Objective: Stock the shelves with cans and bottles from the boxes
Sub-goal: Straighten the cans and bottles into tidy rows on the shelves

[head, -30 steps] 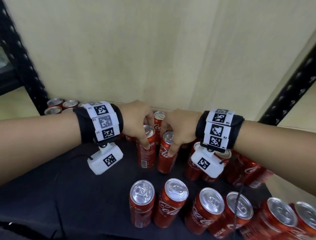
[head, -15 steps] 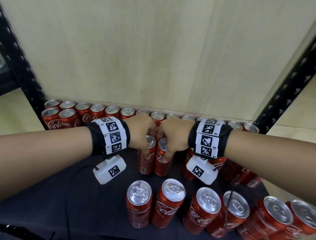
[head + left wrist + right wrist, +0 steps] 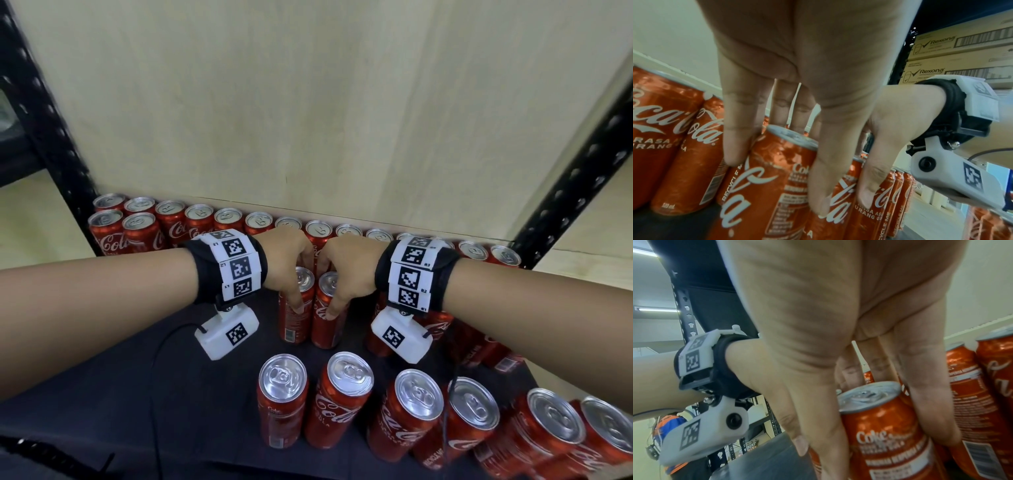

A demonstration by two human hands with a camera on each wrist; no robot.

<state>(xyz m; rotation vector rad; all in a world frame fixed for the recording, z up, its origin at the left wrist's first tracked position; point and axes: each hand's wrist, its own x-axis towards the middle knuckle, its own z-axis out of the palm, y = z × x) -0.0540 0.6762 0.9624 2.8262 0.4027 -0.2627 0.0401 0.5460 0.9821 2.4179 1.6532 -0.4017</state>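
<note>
While red aluminium cola cans [image 3: 226,219] are lining the dark shelf [image 3: 102,394], my left hand [image 3: 287,260] and right hand [image 3: 346,263] are each holding an upright can in a closed grip mid-shelf.

Two red cans [image 3: 310,310] upright, touching, mid-shelf [image 3: 102,394]; seemingly gripped from above.

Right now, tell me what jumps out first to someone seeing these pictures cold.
Two hands meet mid-shelf: the left hand grips one red Coca-Cola can, the right hand grips the can beside it, both standing on the dark shelf mat. Behind them a back row of cans lines the pale wall; a loose front row stands nearest the camera.
</note>
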